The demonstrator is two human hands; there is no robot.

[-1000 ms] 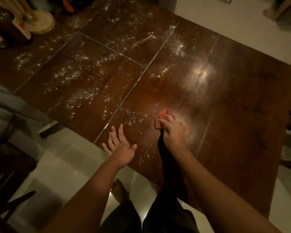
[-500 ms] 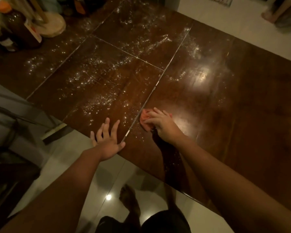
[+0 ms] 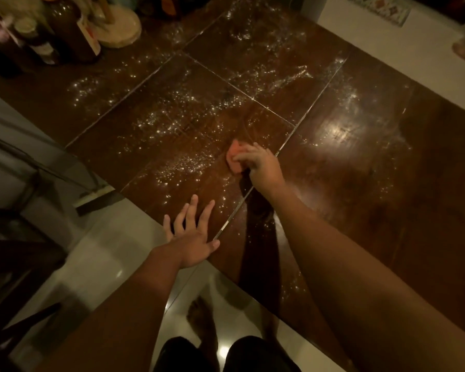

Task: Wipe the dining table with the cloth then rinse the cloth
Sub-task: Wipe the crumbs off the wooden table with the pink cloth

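A dark wooden dining table fills most of the view, its left and middle panels speckled with white crumbs or powder. My right hand presses a small orange-pink cloth onto the table just left of a seam, fingers curled over it. My left hand lies flat with spread fingers at the table's near edge, holding nothing. The table to the right of the seam looks shiny and mostly free of speckles.
Dark bottles and a round wooden stand crowd the far left corner of the table. A chair frame stands at the left. Pale floor tiles lie below, with my legs and a bare foot visible.
My right hand has slid the cloth leftward and farther onto the speckled panel, across the seam. My left hand has shifted along the near edge and stays flat.
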